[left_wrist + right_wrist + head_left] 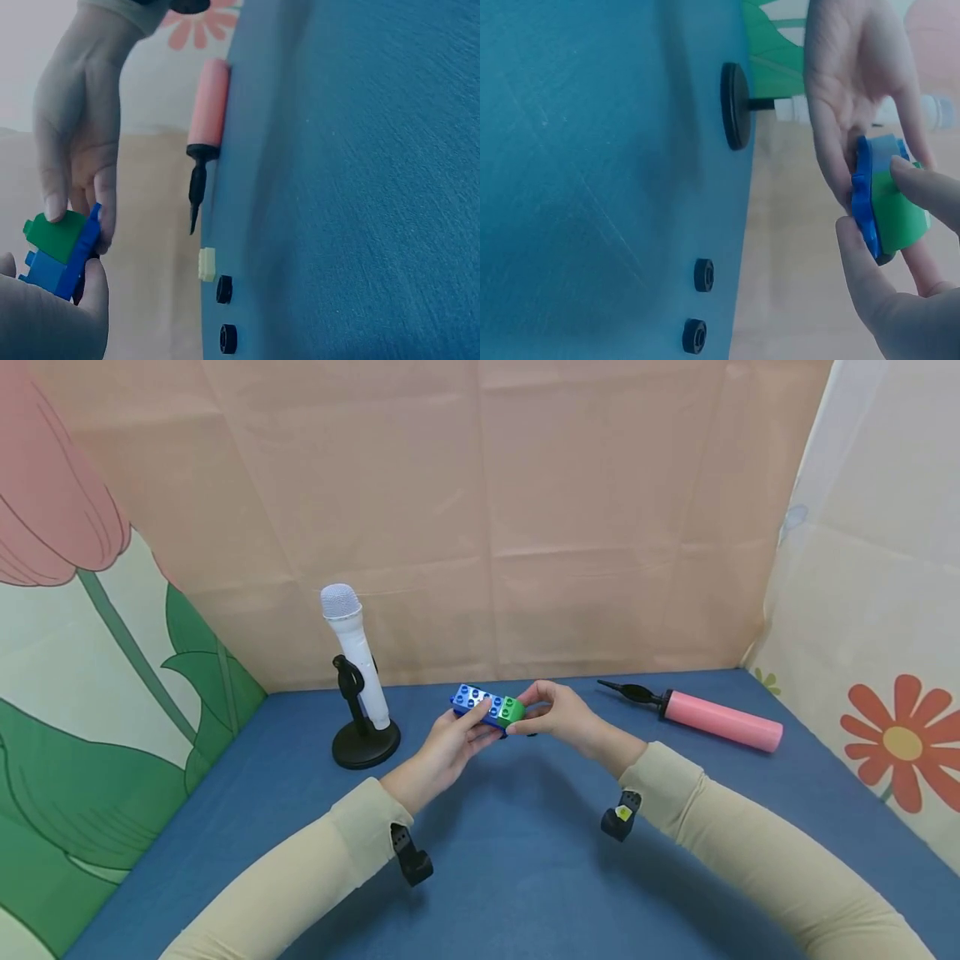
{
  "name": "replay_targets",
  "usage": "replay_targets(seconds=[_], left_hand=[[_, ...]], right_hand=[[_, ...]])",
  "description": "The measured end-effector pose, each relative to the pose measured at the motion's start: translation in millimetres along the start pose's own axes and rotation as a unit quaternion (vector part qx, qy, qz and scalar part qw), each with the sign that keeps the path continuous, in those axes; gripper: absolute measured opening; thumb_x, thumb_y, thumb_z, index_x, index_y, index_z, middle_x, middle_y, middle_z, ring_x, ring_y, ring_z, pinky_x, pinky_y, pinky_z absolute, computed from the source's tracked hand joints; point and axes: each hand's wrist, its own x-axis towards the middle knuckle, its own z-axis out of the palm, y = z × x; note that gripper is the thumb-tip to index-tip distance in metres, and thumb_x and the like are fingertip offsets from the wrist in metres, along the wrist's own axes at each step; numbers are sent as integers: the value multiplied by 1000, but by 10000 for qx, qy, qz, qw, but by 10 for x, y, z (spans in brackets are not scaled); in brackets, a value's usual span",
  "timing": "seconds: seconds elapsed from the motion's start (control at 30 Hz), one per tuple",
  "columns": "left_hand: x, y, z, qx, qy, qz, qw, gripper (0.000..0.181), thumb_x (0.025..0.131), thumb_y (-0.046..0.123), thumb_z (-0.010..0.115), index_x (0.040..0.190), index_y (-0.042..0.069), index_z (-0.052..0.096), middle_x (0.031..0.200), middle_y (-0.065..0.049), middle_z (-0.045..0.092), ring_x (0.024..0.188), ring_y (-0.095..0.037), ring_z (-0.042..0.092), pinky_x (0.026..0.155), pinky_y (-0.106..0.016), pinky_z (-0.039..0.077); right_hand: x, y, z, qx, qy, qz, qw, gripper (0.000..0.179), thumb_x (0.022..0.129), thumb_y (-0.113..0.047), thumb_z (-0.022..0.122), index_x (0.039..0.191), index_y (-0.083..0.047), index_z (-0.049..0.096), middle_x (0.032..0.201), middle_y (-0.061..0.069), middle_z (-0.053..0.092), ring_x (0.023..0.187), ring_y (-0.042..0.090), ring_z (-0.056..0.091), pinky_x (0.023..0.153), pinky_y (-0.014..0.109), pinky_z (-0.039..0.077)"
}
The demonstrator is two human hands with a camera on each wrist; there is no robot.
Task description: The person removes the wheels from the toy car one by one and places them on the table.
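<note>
A toy car of building blocks is held above the table between both hands, with a blue base (864,199), blue studded blocks (474,696) and a sloped green block (511,711) at its right end. My left hand (441,753) grips the blue part, thumb on top and fingers underneath. At the green end, my right hand (564,720) pinches the car between thumb and fingers. Two loose black wheels (224,289) stand on the table beyond the hands, beside a small cream block (207,264). In the head view the hands mostly hide these.
A white microphone (360,652) leans in a black stand (366,744) on the left of the blue table (510,877). At the right lies a pink hand pump (723,720) with a black nozzle. A beige sheet (480,527) hangs behind the table.
</note>
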Motion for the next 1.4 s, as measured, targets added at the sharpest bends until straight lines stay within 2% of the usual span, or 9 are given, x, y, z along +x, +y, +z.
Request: replay_targets(seconds=[0.23,0.5,0.63,0.73,0.9,1.03,1.17,1.27,1.4], left_hand=[[0,-6,-3,-68,145,40,9999,58,98,26,58,144,3,33,139,-20,50,129,-31,51,105,-43,43],[-27,-22,-10,-223,208,30,9995,58,100,28,54,146,3,30,141,-21,48,132,-31,48,109,-46,38],[-29,-22,-29,-97,233,42,9997,59,99,31,55,145,3,31,137,-19,49,127,-29,50,110,-44,38],[-18,-19,-54,69,203,132,9997,56,99,34,55,141,1,37,128,-14,53,116,-22,56,109,-41,39],[-12,4,-90,217,53,202,9995,52,99,36,55,136,1,45,114,-6,57,98,-13,56,98,-31,45],[-43,31,-104,235,-193,76,9995,54,100,37,53,141,3,41,121,-6,54,105,-14,52,93,-27,45],[-90,49,-122,224,-642,-34,9977,56,102,35,48,147,5,32,135,-8,46,118,-17,46,99,-30,40],[-115,62,-135,253,-917,-156,9953,56,103,37,43,149,8,27,137,-7,43,119,-17,45,99,-28,40],[-140,81,-146,349,-1081,-362,9929,56,104,38,40,149,9,26,133,-6,45,115,-15,48,94,-24,44]], right_hand=[[-61,12,84,-14,-20,-113,9999,38,78,-10,81,109,-6,57,112,13,66,92,17,68,98,46,48],[-108,16,124,102,-167,-83,9998,34,81,-12,79,109,-6,60,120,13,61,96,20,68,95,45,50],[-110,0,116,210,-243,59,9995,33,82,-18,78,109,-5,63,120,11,59,94,21,69,90,41,54],[-98,-23,78,327,-350,145,9987,33,85,-24,76,110,-6,63,118,12,60,94,24,70,85,39,56],[-70,-75,-38,510,-550,199,9970,37,90,-30,70,117,-5,61,116,18,65,95,28,70,86,39,56],[-27,-95,-127,621,-611,235,9959,35,93,-26,66,120,-3,60,113,20,67,92,27,70,87,38,56],[15,-102,-182,619,-782,192,9948,36,95,-23,63,123,0,59,111,20,67,97,32,69,88,39,55],[40,-108,-201,604,-971,142,9933,38,96,-23,62,124,1,58,110,20,67,97,30,69,90,41,54],[67,-102,-201,642,-1159,136,9911,41,95,-27,63,126,0,57,104,13,69,95,26,69,93,42,53]])
